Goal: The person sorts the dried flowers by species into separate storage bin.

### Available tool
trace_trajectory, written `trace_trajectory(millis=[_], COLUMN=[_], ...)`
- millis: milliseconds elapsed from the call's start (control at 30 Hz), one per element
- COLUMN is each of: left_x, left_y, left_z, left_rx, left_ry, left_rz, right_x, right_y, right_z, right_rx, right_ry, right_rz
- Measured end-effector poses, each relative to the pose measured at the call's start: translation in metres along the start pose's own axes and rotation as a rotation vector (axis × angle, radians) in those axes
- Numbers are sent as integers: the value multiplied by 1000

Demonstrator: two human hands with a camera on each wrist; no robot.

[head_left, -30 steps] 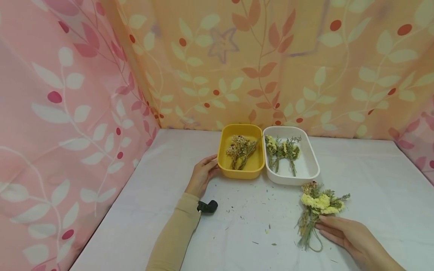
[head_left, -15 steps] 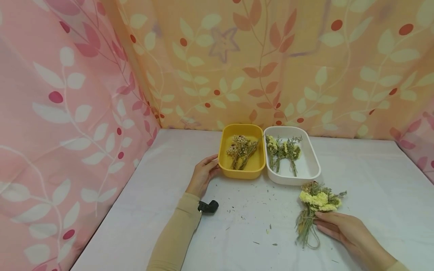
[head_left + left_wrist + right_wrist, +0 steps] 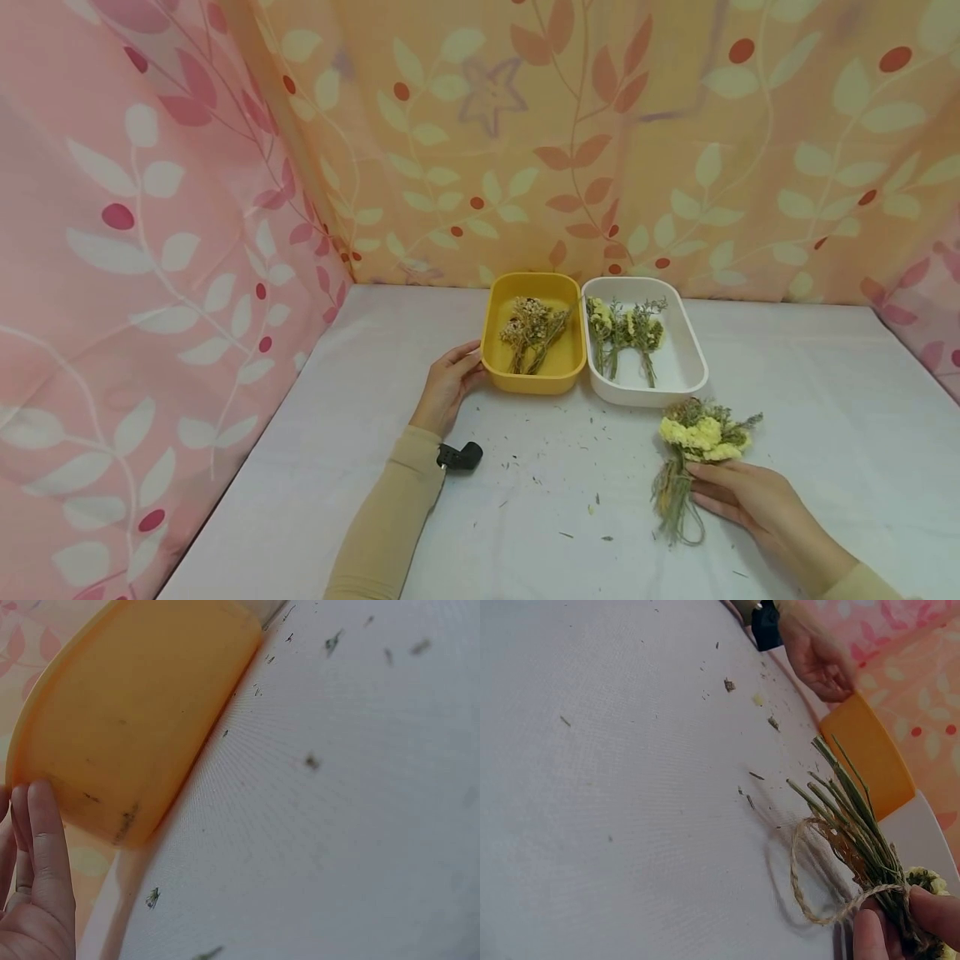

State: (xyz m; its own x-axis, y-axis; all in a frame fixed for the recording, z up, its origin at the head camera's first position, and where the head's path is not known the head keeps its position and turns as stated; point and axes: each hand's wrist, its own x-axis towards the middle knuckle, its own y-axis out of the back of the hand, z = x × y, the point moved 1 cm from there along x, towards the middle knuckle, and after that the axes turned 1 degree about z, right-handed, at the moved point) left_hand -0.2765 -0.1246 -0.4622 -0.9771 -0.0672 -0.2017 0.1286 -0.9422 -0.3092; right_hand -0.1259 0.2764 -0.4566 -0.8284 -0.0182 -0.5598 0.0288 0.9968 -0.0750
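My right hand pinches a bouquet of dried flowers by its stems, in front of the white tray. Its heads are mostly pale yellow, with some greyish sprigs. A twine loop is tied round the stems, as the right wrist view shows. My left hand touches the left side of a yellow tray; in the left wrist view its fingers lie nearly straight against the wall. Inside that tray lie small beige dried bunches.
A white tray stands against the yellow one's right side, holding several yellow-green dried bunches. Bits of stem and leaf are scattered over the white tabletop. Patterned cloth hangs behind and at the left.
My right hand has shifted slightly left and away from me with the bouquet. The left hand stays at the yellow tray, and both trays keep their places.
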Motion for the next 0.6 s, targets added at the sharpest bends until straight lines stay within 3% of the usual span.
trace_trajectory(millis=[167, 433, 600], left_x=[0, 0, 0], left_y=[-1, 0, 0], left_z=[0, 0, 0], left_rx=[-9, 1, 2], left_ry=[1, 3, 7], left_rz=[-3, 1, 9], right_x=[-7, -21, -23], right_y=[2, 8, 10], right_z=[-4, -17, -25], right_rx=[12, -143, -133], right_ry=[3, 59, 94], right_rz=[23, 27, -5])
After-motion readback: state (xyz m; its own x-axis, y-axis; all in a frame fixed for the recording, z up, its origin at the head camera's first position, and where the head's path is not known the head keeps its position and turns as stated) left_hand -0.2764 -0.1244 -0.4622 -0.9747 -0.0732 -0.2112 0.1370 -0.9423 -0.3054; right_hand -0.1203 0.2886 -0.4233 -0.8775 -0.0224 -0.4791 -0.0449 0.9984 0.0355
